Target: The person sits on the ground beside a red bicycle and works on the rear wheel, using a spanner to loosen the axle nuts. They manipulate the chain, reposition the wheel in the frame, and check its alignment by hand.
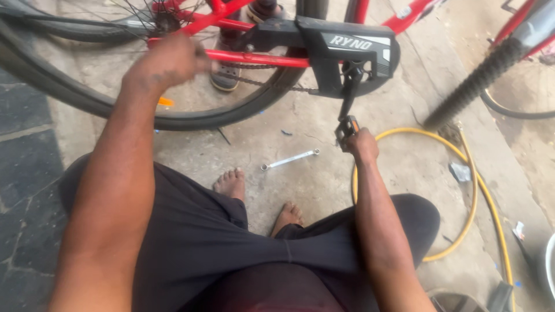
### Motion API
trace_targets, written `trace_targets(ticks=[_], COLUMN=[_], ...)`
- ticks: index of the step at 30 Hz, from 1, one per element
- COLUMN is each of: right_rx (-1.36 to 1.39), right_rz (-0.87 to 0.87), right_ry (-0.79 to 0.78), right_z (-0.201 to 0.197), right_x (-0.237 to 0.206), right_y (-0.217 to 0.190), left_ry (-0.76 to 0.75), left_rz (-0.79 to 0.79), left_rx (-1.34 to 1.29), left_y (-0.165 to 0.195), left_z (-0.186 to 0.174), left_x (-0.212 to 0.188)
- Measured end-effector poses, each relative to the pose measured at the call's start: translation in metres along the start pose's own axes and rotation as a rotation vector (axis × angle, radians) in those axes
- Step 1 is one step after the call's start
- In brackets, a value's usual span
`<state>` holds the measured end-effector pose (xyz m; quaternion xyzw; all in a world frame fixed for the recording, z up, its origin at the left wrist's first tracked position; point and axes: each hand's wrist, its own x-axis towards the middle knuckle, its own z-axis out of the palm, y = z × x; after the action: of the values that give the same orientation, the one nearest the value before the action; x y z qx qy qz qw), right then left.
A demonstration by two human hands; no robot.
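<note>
Right hand [362, 144] gripping one pedal [347, 126]; left hand [167, 60] clasping red frame tube [254, 58]; one spanner [289, 159] aground.

Only one view: head cam is looking steeply down from the squatting person's head, facing fwd, very near the lap and arms, reaching to the red bicycle [272, 58] and concrete floor [312, 179].

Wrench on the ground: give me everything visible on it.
The wrench is a slim, silvery metal bar with a small ring at each end, as far as the head view shows. It lies flat on the concrete floor, slanting up to the right, between the rear tyre and the person's bare feet. Nothing touches it; the right hand holds the pedal nearby, the left hand is on the red frame.
</note>
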<state>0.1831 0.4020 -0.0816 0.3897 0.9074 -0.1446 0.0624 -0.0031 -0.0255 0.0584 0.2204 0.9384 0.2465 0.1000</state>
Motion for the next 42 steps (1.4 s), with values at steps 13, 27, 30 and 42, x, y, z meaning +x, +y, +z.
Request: trace_targets(ticks=[13,27,30,42], right_rx=[0.257,0.189,0.195,0.043], right_rz=[-0.053,-0.234,-0.262,0.069], right_ry=[-0.181,-0.274,-0.293,0.368], right_z=[0.005,0.017,0.011,-0.02], right_x=[0.004,-0.008,-0.015,-0.009], right_y=[-0.014,-0.046,-0.052,-0.008], left_ry=[-0.153,0.266,0.149,-0.371], left_rz=[-0.644,-0.816,-0.847,-0.709], left_rx=[-0.989,-0.63,-0.671,-0.759], left_y=[-0.003,-0.037,-0.04,0.017], left_z=[0.077,0.099,0.095,0.126], left_x=[0.003,-0.005,-0.009,-0.033])
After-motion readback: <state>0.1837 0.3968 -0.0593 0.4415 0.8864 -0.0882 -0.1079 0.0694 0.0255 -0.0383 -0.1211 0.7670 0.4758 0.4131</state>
